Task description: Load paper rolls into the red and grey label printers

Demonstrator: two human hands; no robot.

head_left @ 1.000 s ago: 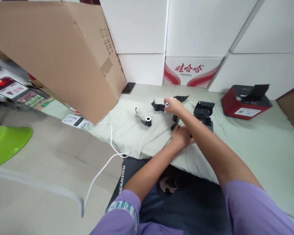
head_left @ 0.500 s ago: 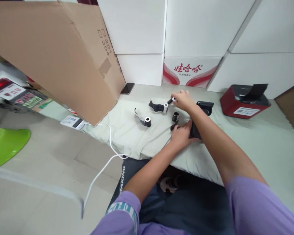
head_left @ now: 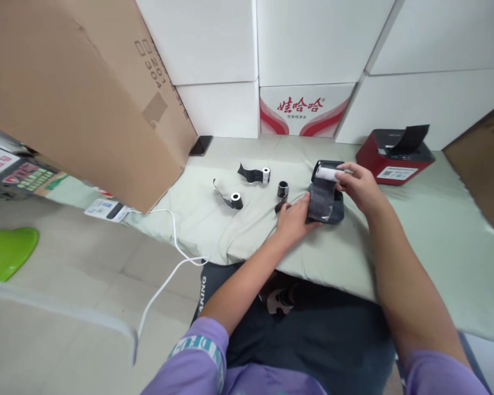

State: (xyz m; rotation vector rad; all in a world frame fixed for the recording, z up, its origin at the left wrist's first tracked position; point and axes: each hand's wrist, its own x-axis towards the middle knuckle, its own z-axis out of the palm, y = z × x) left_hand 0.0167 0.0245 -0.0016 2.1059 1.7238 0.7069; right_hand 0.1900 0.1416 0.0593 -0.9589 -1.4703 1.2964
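My right hand [head_left: 361,186] pinches a paper roll [head_left: 327,174], white with a black strip trailing down from it. The roll is at the raised lid end of a small black printer [head_left: 336,213], and its strip drapes over the printer's body. Whether the roll touches the printer's inside I cannot tell. My left hand [head_left: 294,218] grips the printer's left side, steadying it on the cloth. Just beyond that hand lies a dark paper roll [head_left: 282,189] with a curled tail. Two more loose rolls, a white one [head_left: 265,175] and a black one [head_left: 236,201], lie farther left.
A red and black printer [head_left: 395,159] with a black strip sticking out stands at the right. White boxes [head_left: 304,44] line the back of the cloth-covered table [head_left: 395,241]. At left are a large cardboard box [head_left: 107,99], a phone [head_left: 201,145] and a white cable [head_left: 175,236].
My right hand has moved right, carrying a paper roll from beside the white roll to the black printer. My left hand stays on the printer. The view has shifted slightly.
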